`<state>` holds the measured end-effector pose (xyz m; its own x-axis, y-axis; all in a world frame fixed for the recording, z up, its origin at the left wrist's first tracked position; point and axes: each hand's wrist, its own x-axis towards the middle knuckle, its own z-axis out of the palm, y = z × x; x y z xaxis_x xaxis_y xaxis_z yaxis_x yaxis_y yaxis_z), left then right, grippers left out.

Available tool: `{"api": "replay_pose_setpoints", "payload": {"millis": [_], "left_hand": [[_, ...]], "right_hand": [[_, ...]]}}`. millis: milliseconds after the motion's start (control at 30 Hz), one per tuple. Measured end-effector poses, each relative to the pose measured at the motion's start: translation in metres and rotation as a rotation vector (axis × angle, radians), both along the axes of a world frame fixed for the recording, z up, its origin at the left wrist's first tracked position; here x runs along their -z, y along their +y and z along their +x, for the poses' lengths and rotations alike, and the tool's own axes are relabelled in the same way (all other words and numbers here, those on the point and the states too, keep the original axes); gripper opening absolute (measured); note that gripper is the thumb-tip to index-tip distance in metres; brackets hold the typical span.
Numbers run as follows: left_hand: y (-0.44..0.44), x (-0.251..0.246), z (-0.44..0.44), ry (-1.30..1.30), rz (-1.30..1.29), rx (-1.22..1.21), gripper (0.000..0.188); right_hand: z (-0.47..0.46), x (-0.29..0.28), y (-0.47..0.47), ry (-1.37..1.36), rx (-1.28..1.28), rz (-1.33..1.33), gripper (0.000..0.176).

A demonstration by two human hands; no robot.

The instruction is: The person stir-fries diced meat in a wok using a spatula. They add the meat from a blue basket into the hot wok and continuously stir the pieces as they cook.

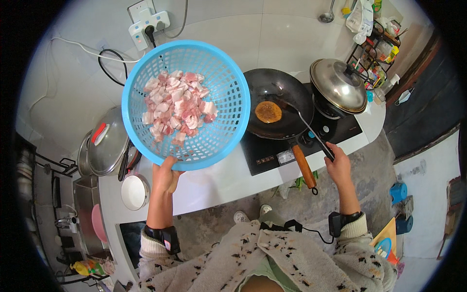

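Observation:
My left hand [166,175] grips the near rim of a blue plastic colander [238,127], held up left of the wok. Chunks of raw, fatty meat [178,102] lie in it. In my right hand [337,163] is the black handle of a metal cooking utensil [312,129], whose far end reaches into the black wok [264,130]; its tip is hard to make out. A pool of brownish-orange oil or sauce [268,112] lies in the wok. The wok's wooden handle [303,166] points towards me, and the wok sits on a black cooktop [261,157].
A pot with a domed metal lid [337,85] stands right of the wok. Glass-lidded cookware [109,146] and a white bowl [134,192] are at the left. Behind the colander, a power adapter [146,27] with cords is on the wall. A condiment rack [375,54] stands at the back right.

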<state>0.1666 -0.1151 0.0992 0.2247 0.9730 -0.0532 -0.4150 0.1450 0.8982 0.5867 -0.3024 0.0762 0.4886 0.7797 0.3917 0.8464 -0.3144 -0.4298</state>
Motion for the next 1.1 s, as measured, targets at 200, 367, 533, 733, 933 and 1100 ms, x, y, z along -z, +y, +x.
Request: {"api": "replay_pose_setpoints", "payload": {"millis": [200, 367, 533, 733, 933, 1100], "left_hand": [[0.002, -0.002, 0.000, 0.025, -0.001, -0.022, 0.053], [0.006, 0.004, -0.003, 0.044, 0.007, 0.022, 0.049], [0.013, 0.003, -0.012, 0.028, 0.064, 0.135, 0.050], [0.019, 0.000, -0.014, -0.017, 0.092, 0.182, 0.051], [0.030, 0.009, -0.014, -0.053, 0.108, 0.201, 0.049], [0.043, 0.018, -0.010, -0.004, 0.104, 0.195, 0.048]], "right_hand": [[-0.016, -0.005, -0.010, 0.114, -0.003, 0.095, 0.047], [-0.058, -0.031, -0.013, 0.263, -0.119, 0.194, 0.045], [-0.115, -0.048, 0.020, 0.122, -0.391, 0.301, 0.041], [-0.151, -0.067, 0.035, 0.084, -0.405, 0.300, 0.040], [-0.166, -0.078, 0.058, 0.043, -0.452, 0.286, 0.039], [-0.185, -0.076, 0.089, 0.058, -0.461, 0.254, 0.042]]}}
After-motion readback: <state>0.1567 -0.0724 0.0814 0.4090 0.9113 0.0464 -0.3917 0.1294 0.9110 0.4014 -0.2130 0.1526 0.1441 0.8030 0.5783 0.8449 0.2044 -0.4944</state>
